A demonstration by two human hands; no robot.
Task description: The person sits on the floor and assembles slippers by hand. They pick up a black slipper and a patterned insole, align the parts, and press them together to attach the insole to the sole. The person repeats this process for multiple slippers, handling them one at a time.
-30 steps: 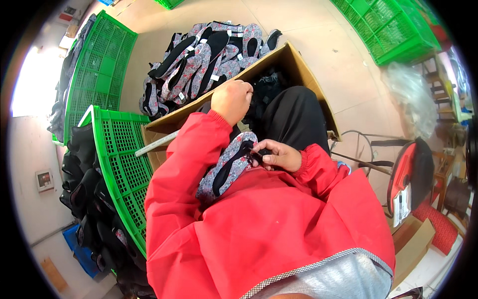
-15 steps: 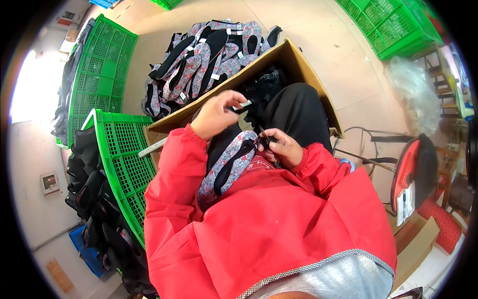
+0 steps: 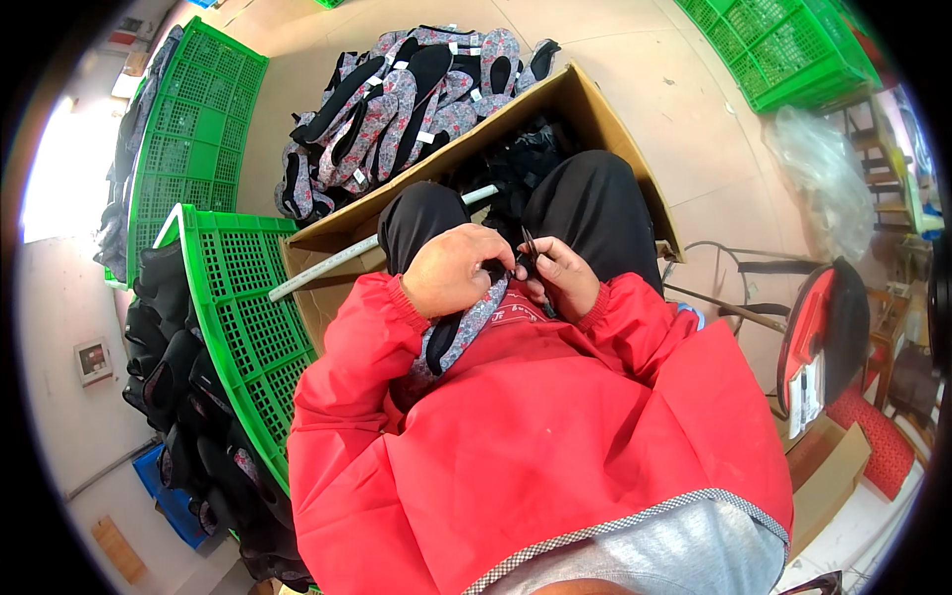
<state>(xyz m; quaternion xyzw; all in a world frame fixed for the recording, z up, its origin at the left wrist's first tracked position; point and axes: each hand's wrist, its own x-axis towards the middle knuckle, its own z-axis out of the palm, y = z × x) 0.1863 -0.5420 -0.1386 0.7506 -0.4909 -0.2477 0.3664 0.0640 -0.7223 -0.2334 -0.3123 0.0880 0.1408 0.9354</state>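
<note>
A slipper in grey and red floral cloth with a black lining lies against my red smock, in my lap. My left hand is closed on its upper end, fingers curled down and covering much of it. Close beside, my right hand is closed around small dark thread snips, whose pointed tip stands up above the fingers. The two hands almost meet at the slipper's dark end. What lies between the fingertips there is too small to make out.
Beyond my knees stands an open cardboard box with black items inside, crossed by a pale rod. A heap of floral slippers lies behind it. Green crates with black slippers stand left; a metal-framed chair is at right.
My left hand has come down from above the lap onto the slipper and closed on it. My right hand stays beside it with the snips. The pale rod shows more fully.
</note>
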